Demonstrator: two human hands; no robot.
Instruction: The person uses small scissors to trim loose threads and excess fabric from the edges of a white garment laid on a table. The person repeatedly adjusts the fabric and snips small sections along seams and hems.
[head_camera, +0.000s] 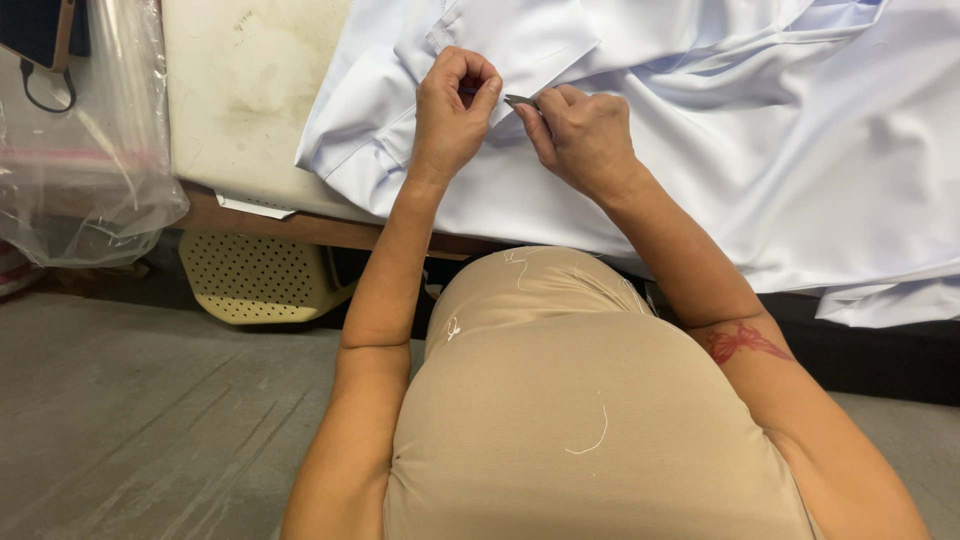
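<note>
A pale blue-white garment (760, 130) lies spread over the cream worktable (240, 90). My left hand (452, 110) pinches a folded edge of the garment between thumb and fingers. Right beside it, my right hand (585, 135) grips a small metal thread snipper (520, 101), whose tip points at the spot that the left hand holds. The two hands almost touch. My lap in beige cloth, with loose white threads on it, fills the lower middle.
A clear plastic bag (90, 160) hangs at the left. A dark device with a cable (40, 35) sits at the top left corner. A cream perforated plastic basket (255, 275) stands under the table on the grey floor (150, 420).
</note>
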